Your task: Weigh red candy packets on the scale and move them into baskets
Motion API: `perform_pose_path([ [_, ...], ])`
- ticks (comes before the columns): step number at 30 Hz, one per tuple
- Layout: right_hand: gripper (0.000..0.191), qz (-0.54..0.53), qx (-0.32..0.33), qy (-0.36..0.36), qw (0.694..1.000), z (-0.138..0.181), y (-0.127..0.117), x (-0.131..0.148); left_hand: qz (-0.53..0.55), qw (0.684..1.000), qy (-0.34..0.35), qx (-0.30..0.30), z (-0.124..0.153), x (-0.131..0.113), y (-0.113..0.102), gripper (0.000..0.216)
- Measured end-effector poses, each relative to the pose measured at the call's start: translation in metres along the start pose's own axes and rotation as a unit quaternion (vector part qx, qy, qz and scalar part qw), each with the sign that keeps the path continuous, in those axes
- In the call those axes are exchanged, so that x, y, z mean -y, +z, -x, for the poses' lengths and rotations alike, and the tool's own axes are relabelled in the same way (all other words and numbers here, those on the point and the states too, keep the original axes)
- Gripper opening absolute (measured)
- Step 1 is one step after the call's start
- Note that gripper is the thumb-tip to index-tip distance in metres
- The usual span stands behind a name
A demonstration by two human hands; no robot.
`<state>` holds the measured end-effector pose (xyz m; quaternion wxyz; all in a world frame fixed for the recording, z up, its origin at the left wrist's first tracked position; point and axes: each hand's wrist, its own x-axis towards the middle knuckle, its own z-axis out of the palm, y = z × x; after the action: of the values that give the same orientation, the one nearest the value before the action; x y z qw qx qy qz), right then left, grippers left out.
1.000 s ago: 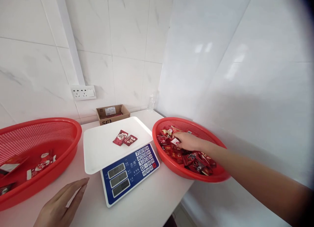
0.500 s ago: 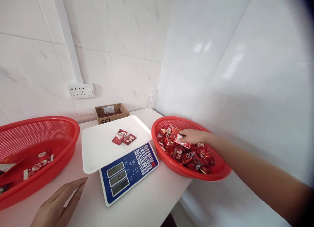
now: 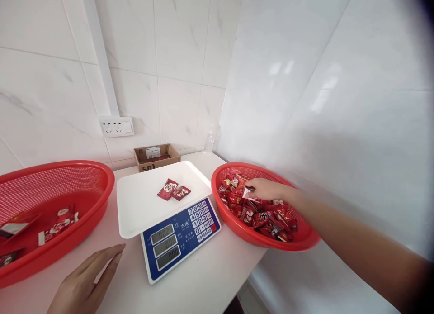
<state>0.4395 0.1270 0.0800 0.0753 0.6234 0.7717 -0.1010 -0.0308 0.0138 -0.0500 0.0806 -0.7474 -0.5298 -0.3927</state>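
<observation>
The right hand (image 3: 266, 189) has shifted from deep among the red candy packets (image 3: 261, 212) in the right basket (image 3: 305, 239) to their top, fingers now pinching one white-faced packet (image 3: 248, 194), while the left hand (image 3: 84, 282) stays flat and empty on the surface (image 3: 210, 282) (the scale (image 3: 162, 210) holds two packets).

The two baskets (image 3: 267, 241) (image 3: 68, 241) beside the scale (image 3: 183, 237) were glossy red perforated plastic, and the packets (image 3: 267, 216) in them shiny foil. The scale's tray (image 3: 142, 205) was smooth white plastic; behind it stood a matt cardboard box (image 3: 156, 156) against glossy marble-look tiles (image 3: 176, 56).
</observation>
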Motion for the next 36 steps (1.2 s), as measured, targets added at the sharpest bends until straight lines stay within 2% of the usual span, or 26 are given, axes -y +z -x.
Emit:
perform_pose_path([
  [4,0.006,0.003,0.015,-0.026,1.000,-0.003,0.014,0.019,-0.006,0.999,0.018,0.031,0.001,0.003,0.001,0.034],
  [7,0.006,0.022,0.004,-0.029,0.999,-0.006,0.021,0.029,-0.007,0.999,0.027,0.036,-0.004,-0.006,-0.005,0.030],
  [10,0.014,0.036,-0.044,-0.014,0.998,-0.009,0.005,0.032,0.005,0.999,0.043,0.027,-0.011,-0.018,-0.012,0.026],
  [12,0.016,0.032,-0.105,0.006,0.994,-0.013,-0.014,0.038,0.011,0.999,0.046,0.026,-0.014,-0.024,-0.015,0.024],
  [14,0.016,0.005,-0.161,0.009,0.987,-0.020,-0.032,0.051,0.011,0.998,0.045,0.032,-0.015,-0.027,-0.017,0.023],
  [16,0.014,-0.042,-0.183,-0.009,0.982,-0.028,-0.041,0.073,0.010,0.998,0.040,0.038,-0.014,-0.029,-0.018,0.023],
  [20,0.009,-0.185,-0.153,-0.058,0.969,-0.054,-0.031,0.122,0.011,0.999,0.035,0.033,-0.014,-0.031,-0.021,0.023],
  [23,0.006,-0.268,-0.127,-0.070,0.952,-0.075,-0.020,0.145,0.012,0.999,0.035,0.029,-0.015,-0.032,-0.022,0.024],
  [27,0.007,-0.293,-0.130,-0.069,0.945,-0.089,-0.019,0.153,0.014,0.999,0.027,0.032,-0.014,-0.030,-0.022,0.024],
  [36,0.005,-0.301,-0.136,-0.078,0.941,-0.089,-0.022,0.158,0.017,0.999,0.026,0.040,-0.014,-0.029,-0.021,0.026],
])
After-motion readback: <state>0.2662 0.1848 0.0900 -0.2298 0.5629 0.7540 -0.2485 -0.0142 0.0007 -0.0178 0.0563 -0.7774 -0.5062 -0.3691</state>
